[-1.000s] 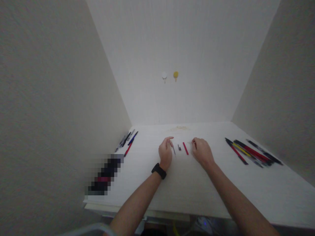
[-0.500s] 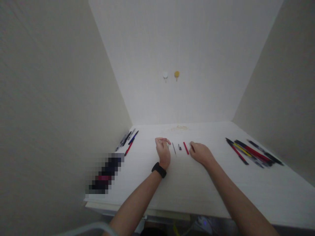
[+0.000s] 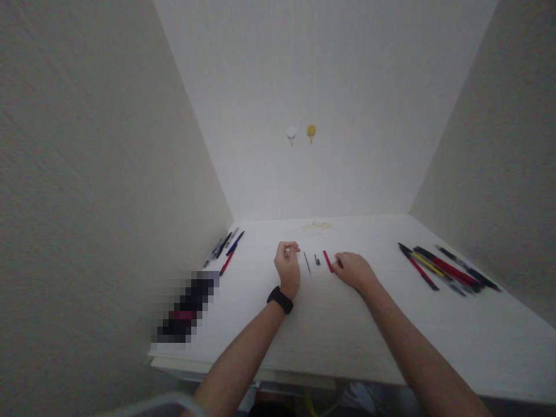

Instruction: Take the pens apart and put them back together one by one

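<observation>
Red tube (image 3: 328,261) is laid between left hand (image 3: 288,266) and right hand (image 3: 353,271), close by the right fingertips (contact can't be confirmed). Cap (image 3: 317,261) and refill (image 3: 307,262) are set between tube and left hand. Both hands are curled; whether anything's pinched can't be told. A pen pile (image 3: 454,271) is seen far right of both; more pens (image 3: 227,262), far left.

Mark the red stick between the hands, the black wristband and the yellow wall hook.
Red stick (image 3: 328,261), head view: middle of its length.
Black wristband (image 3: 280,300), head view: its outer surface.
Yellow wall hook (image 3: 311,130), head view: its round plate.
</observation>
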`<control>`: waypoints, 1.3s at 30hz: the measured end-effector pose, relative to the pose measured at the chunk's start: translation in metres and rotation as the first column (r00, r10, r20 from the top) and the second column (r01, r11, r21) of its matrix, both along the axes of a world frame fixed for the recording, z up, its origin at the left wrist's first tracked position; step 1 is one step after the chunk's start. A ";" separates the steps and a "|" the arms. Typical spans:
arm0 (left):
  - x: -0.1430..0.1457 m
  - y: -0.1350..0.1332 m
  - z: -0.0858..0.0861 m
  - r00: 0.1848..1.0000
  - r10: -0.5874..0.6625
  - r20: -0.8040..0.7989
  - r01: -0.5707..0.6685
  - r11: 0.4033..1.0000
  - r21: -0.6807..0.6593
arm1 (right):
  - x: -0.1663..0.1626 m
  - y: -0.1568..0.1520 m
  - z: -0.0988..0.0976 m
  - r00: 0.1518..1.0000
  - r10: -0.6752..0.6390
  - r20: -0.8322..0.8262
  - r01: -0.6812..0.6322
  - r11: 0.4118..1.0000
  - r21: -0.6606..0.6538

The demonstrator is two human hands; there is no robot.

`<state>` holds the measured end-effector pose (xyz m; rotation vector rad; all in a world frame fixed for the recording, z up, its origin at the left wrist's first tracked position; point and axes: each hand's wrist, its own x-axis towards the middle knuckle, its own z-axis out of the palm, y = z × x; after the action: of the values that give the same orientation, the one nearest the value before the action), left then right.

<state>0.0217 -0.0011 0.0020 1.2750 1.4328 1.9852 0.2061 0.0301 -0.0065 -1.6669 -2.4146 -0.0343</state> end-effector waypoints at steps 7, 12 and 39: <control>0.001 -0.001 0.002 0.999 -0.015 -0.038 0.015 1.000 0.005 | 0.000 -0.001 0.002 1.000 -0.005 -0.002 0.005 1.000 -0.011; -0.001 -0.001 0.001 0.997 0.002 -0.079 -0.001 1.000 0.009 | -0.001 -0.001 0.004 0.997 -0.059 -0.047 0.058 0.998 -0.030; 0.007 -0.007 0.001 0.865 -0.230 -0.447 0.159 0.969 -0.189 | -0.017 -0.014 0.000 0.881 0.442 -0.169 -0.278 0.772 0.572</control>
<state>0.0288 -0.0085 0.0029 1.8339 1.5443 1.4668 0.1889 0.0157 -0.0062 -0.8692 -2.1780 -0.3409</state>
